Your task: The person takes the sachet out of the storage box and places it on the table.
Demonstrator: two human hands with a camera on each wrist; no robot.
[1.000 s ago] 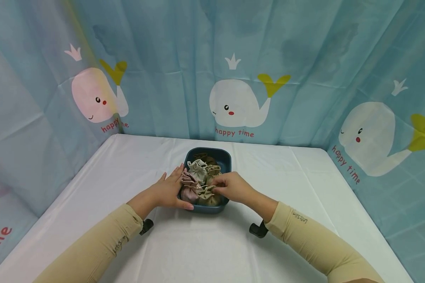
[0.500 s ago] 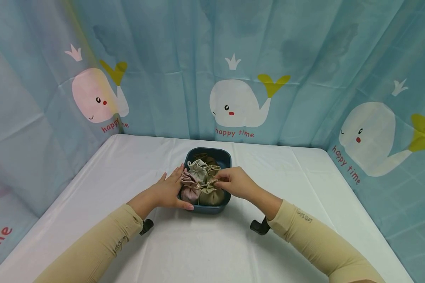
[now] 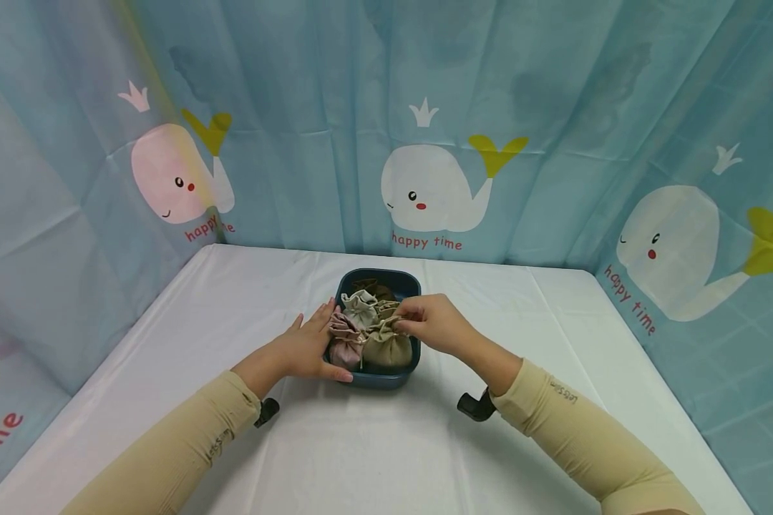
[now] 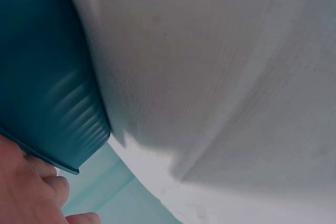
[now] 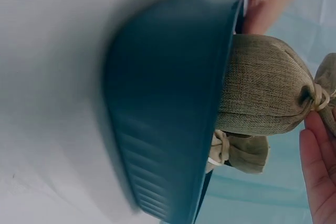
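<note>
Several small drawstring pouches sit in a dark blue basin [image 3: 375, 381] in the head view. My right hand [image 3: 434, 325] pinches the gathered top of the olive pouch [image 3: 386, 350] at the basin's near right. In the right wrist view, that pouch [image 5: 262, 87] bulges above the rim, its neck tied with a pale cord, and fingers [image 5: 319, 169] are at its neck. A pink pouch [image 3: 346, 352] and a whitish pouch [image 3: 361, 309] lie to its left. My left hand [image 3: 303, 347] rests along the basin's left side, fingers straight and thumb by the near rim.
A white cloth [image 3: 361, 450] covers the table. Behind it hangs a blue curtain [image 3: 335, 186] printed with whales. Dark brown pouches [image 3: 383, 292] sit at the basin's far end. Black wrist mounts [image 3: 477, 406] show beneath the forearms.
My right hand has moved up and to the right, drawing the olive pouch upward so that more of its body shows. The left hand and the basin have stayed put.
</note>
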